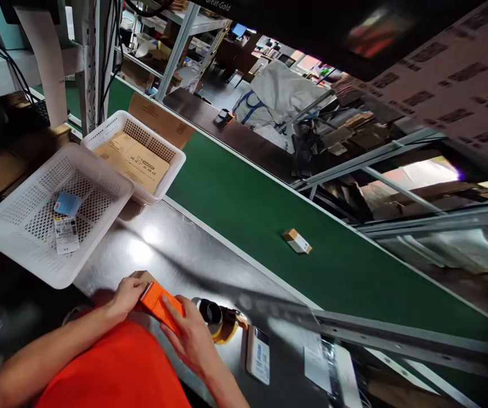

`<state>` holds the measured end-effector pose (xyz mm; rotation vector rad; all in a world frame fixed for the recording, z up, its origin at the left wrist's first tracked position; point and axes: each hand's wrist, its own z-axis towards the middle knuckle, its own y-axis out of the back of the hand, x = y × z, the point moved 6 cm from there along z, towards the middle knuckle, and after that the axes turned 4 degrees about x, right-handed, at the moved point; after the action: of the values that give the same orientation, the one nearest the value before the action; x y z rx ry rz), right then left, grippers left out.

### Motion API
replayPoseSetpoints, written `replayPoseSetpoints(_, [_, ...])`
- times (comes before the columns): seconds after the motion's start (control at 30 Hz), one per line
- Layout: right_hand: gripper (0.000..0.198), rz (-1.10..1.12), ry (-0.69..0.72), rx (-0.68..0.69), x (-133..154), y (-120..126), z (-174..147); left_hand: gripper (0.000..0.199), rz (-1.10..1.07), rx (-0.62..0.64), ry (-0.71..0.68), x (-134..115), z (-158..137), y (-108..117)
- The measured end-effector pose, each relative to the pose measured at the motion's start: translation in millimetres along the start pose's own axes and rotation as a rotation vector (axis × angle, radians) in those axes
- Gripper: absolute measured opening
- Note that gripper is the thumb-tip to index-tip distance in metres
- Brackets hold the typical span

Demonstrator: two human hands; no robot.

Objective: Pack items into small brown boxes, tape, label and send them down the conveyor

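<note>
"My right hand (192,328) lies over the orange block (154,298), fingers stretched along its top and thumb on the side nearer me, so it's gripped between them."

"And the other?"

"My left hand (128,296) has its fingers bent together, pinching the brown box (143,276) at the block's upper-left end. What they do underneath is hidden."

"Which way does the block lie?"

"Between my hands, just in front of my red shirt (116,368). Its long axis slants from my left fingertips down toward my right palm. Both hands are right at it; the right covers more of it. The brown box shows just beyond its left end."

"Anything close by?"

"Just right of my right hand, a dark roll (209,311), with a yellow roll (226,333) beside it. Right of those, a labelled box (261,357), all on the metal bench (175,226)."

"Further off?"

"To the left, the near basket (59,275), holding a blue packet (67,204) and a white packet (66,236). Behind it, the far basket, with a parcel (131,161) inside. Past the bench runs the green belt (235,198), bearing a small box (297,242)."
</note>
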<state>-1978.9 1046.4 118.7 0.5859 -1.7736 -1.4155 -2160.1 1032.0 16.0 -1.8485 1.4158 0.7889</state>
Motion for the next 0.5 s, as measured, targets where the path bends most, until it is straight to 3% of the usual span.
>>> replayPoseSetpoints(0.2, [0.067, -0.105, -0.156, 0.187, -2, 2, 0, 0.033, 0.264, -0.235, -0.224, -15, 18, 31])
replayPoseSetpoints(0.37, [0.056, -0.163, -0.136, 0.24, -1, 5, 9, 0.027, 0.193, -0.208, -0.16, 8, 28, 42])
replayPoseSetpoints(0.5, [0.056, -0.15, -0.096, 0.297, 2, 8, 23, 0.034, 0.117, -0.22, -0.128, 26, 23, 48])
